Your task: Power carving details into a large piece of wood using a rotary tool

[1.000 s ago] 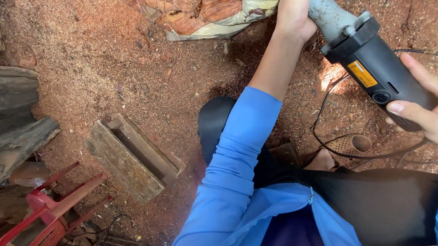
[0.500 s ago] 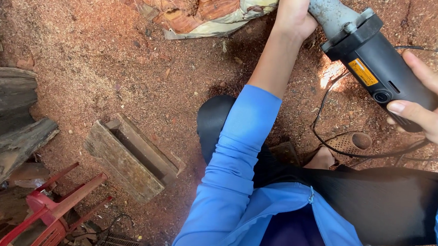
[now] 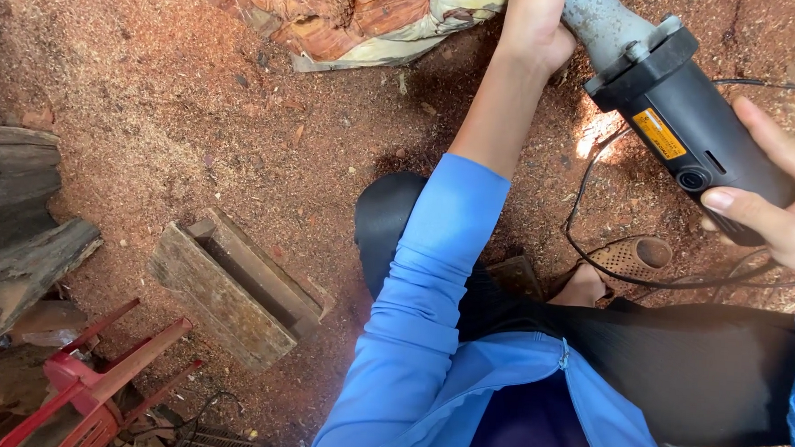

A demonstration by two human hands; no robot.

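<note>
Head view: your right hand point(image 3: 787, 209) wraps its fingers around the rear of the black-bodied, grey-headed angle grinder point(image 3: 675, 115), steadying the weight. Your left hand point(image 3: 533, 24), beside the grinder's grey head, looks closed (what it grips is hidden), probably guiding. The reddish carved wood block point(image 3: 335, 11) lies left of the grinder.

Blue long sleeves point(image 3: 431, 279), black trousers point(image 3: 677, 361)
</note>
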